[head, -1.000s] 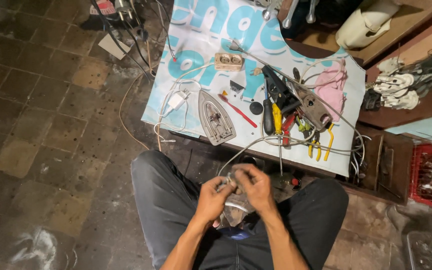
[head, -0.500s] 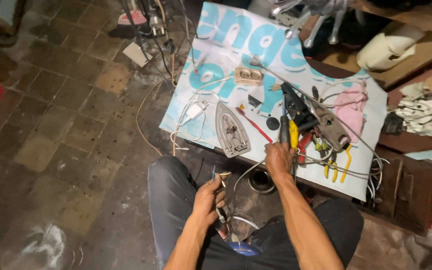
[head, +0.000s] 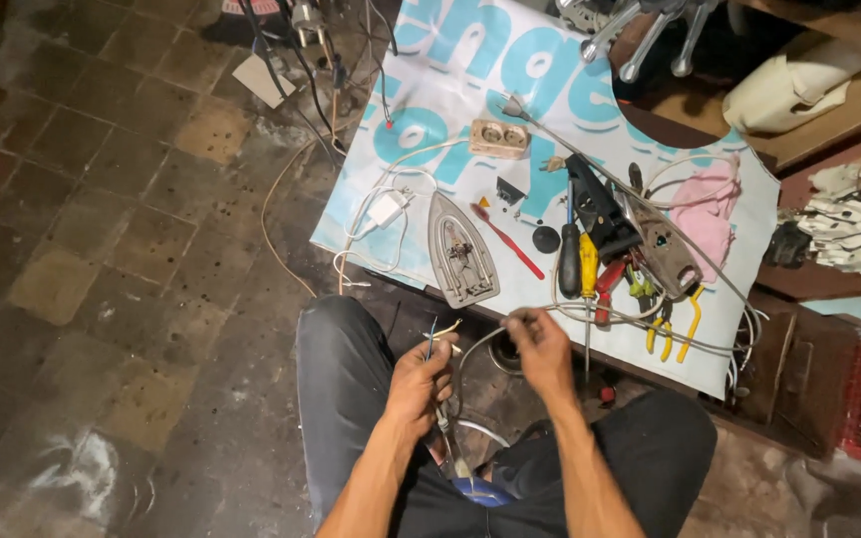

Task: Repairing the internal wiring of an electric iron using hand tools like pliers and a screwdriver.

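My left hand [head: 417,384] is closed around the end of a grey cord with bare blue and yellow wire ends [head: 438,337] sticking up from it. My right hand [head: 538,344] pinches the same grey cable [head: 650,324] farther along, near the front edge of the low table. Both hands are above my lap, between my knees in dark trousers. The cable runs off to the right across the table. An iron soleplate [head: 460,249] lies just beyond my hands.
A white and blue printed sheet [head: 421,120] covers the table. On it lie a yellow-handled screwdriver [head: 587,274], a red screwdriver [head: 506,241], pliers [head: 675,324], a beige socket block [head: 499,138], a white plug [head: 387,208] and a pink cloth [head: 705,214]. Tiled floor at left.
My hands have separated from a joint grip in my lap. The right hand reached toward the table and now pinches the cable; the left hand holds the wire ends up.
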